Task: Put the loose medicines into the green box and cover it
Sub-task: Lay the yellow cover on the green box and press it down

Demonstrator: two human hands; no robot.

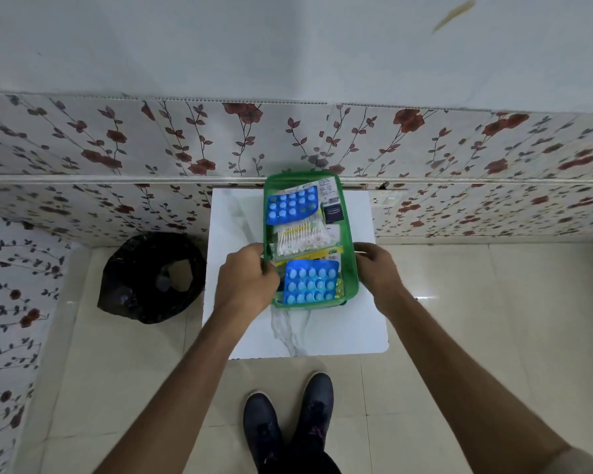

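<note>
While the left hand (249, 280) and right hand (377, 265) are pinching the green box (351, 265) sides, its heaped packets are risking blocking any lid.

Home room corner: floral wall panels (117, 138) far side, cream floor tiles (459, 319), small white marble-look surface (322, 336), black-bagged bin (151, 278) left on floor.

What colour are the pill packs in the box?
Blue, with pale round pills; the pill packs show clearly in the head view.
</note>
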